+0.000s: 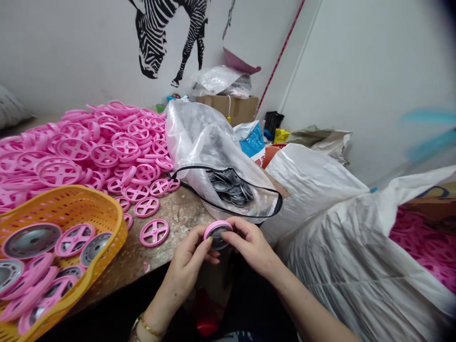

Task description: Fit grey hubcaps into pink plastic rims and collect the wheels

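Left hand (189, 254) + right hand (252, 244) pinching wheel (216, 232) | grey face toward wearer | pink edge at far side | round outline

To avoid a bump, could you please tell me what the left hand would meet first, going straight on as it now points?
First the wheel the left hand holds, then probably the right hand, though depth is unclear.

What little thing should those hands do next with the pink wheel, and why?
Probably press the grey disc evenly against the pink wheel with both thumbs. The left hand and right hand pinch the two together, thumbs at the disc's face, and wheels in the yellow basket show grey discs too. I can't tell if this one is fully seated.
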The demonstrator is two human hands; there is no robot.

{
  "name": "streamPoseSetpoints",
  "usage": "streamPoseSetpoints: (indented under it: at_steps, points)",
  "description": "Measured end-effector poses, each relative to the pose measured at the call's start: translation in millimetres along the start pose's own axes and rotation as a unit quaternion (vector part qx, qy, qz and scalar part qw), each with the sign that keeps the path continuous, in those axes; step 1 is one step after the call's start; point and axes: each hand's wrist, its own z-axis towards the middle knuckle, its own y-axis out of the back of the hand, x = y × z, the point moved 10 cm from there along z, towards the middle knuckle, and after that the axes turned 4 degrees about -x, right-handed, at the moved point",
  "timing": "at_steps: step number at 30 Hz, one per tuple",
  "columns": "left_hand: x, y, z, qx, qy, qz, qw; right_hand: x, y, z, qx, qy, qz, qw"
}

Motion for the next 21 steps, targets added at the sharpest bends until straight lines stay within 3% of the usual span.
streamPoseSetpoints:
  at_steps: [4,9,17,21]
  points:
    - [-11.4,-5.8,-1.0,0.028,-0.056,0.102,0.993,11.1,-2.8,-5.7,-0.003,0.044,-0.026,0.999]
    - [-20.5,-2.7,-1.6,-0.016,-0.113,0.175,0.978,26.1,-4.0,-10.8,-0.042,0.105,-0.064,0.992]
    - [-22.3,-0.8,-0.3,-0.052,-0.020,0.091,0.994,-3.3,-7.7,5.9,-0.039,-0.001,0.084,0.996]
    - [-19.2,9.1,-2.5,-0.089,-0.001,0.051,0.995,3.8,-16.4,9.2,0.014,-0.001,0.103,0.995]
